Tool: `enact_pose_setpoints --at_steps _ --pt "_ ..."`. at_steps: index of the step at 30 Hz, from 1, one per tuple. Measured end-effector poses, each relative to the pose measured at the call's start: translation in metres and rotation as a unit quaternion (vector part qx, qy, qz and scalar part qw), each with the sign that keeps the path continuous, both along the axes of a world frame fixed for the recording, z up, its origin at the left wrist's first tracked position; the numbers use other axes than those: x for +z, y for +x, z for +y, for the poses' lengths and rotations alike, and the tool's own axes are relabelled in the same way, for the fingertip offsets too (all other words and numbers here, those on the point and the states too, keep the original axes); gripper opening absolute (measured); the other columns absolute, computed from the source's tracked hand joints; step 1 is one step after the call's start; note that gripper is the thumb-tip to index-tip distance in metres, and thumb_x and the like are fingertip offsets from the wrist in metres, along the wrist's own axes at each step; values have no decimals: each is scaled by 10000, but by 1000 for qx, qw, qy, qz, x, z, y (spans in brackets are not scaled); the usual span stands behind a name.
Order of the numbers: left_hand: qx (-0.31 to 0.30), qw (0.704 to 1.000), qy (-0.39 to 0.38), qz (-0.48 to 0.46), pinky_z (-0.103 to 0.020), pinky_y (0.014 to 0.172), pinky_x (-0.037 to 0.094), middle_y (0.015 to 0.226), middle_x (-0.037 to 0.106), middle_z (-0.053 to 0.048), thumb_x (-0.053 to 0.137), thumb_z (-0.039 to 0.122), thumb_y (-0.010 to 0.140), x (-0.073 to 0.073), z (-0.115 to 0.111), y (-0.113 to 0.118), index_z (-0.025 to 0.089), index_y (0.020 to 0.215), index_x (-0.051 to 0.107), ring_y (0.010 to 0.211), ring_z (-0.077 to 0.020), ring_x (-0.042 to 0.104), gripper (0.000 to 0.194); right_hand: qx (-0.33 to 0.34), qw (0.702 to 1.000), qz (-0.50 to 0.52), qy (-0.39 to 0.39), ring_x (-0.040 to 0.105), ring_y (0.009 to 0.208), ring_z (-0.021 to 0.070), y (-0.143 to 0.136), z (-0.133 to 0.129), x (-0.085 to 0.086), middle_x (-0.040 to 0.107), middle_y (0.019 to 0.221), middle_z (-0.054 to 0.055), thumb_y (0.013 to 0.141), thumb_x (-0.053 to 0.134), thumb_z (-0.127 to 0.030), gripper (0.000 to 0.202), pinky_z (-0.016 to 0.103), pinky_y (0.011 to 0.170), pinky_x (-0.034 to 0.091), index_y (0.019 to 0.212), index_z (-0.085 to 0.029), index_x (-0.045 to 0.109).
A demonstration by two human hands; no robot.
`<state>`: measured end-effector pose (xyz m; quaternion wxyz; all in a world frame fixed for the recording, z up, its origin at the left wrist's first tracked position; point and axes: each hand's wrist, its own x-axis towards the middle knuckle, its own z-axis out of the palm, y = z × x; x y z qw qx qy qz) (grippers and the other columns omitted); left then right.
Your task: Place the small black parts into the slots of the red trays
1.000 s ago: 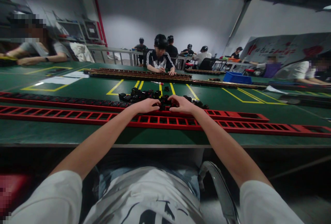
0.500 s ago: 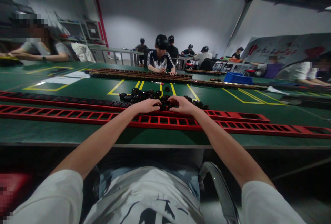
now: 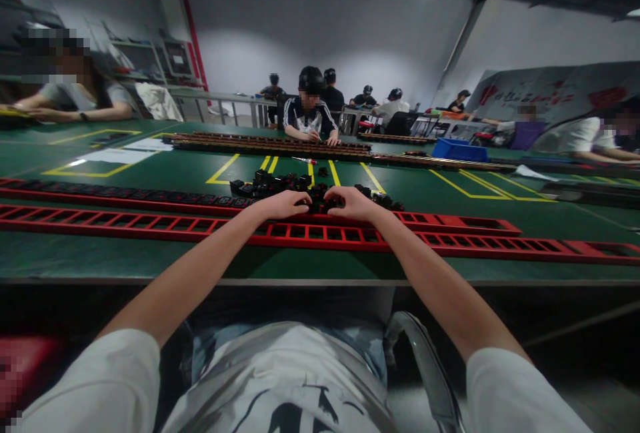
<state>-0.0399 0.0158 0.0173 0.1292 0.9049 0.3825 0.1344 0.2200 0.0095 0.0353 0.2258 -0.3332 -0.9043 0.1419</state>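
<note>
My left hand and my right hand face each other over the rear red slotted frame. Their fingers curl inward, and the fingertips close on small black parts between them; fine detail there is too small to make out. Just behind my fingers lies a heap of loose black blocky parts. To the left, the rear frame's slots hold a row of black square pieces. A second red slotted frame runs parallel under my forearms, nearer the table edge, with open slots.
Beyond the heap, a screwdriver and one black piece lie on the green table. Long dark strips, a blue bin and paper sheets stand farther back. A co-worker sits opposite; others sit around.
Both hands stay in almost the same place. The right fingertips have shifted slightly around the black part; the view has moved only a little.
</note>
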Motion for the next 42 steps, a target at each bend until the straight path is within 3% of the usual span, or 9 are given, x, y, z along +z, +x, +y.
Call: enact_pose_setpoints --at_steps 11,28,35,42 --pt "-1 1000 -3 -1 -318 1031 447 1257 683 -88 479 369 945 -1 1 0 178 1227 619 1147 -222 634 368 18 999 -7 26 654 980 226 -1 4 -5 709 1118 115 784 744 -281 422 372 896 523 1176 -137 682" --pt "-2 1000 -3 -2 -318 1026 452 1249 684 -82 474 366 949 -1 1 0 180 1226 615 1134 -215 638 361 20 999 -16 44 648 939 206 1 9 -8 710 1074 90 798 742 -287 356 337 862 515 1126 -155 698" --pt "1 1000 5 -1 -293 1019 458 1233 694 -72 479 364 953 -4 5 -1 186 1219 623 1129 -203 645 351 12 996 17 90 621 798 164 1 13 -8 703 895 57 850 655 -221 113 286 761 480 916 -161 724" --pt "13 1000 13 17 -308 1028 460 1251 690 -77 477 346 951 -4 5 0 185 1242 618 1141 -210 645 361 -5 990 57 128 609 770 160 1 19 -10 676 837 48 854 628 -189 85 281 745 466 827 -169 706"
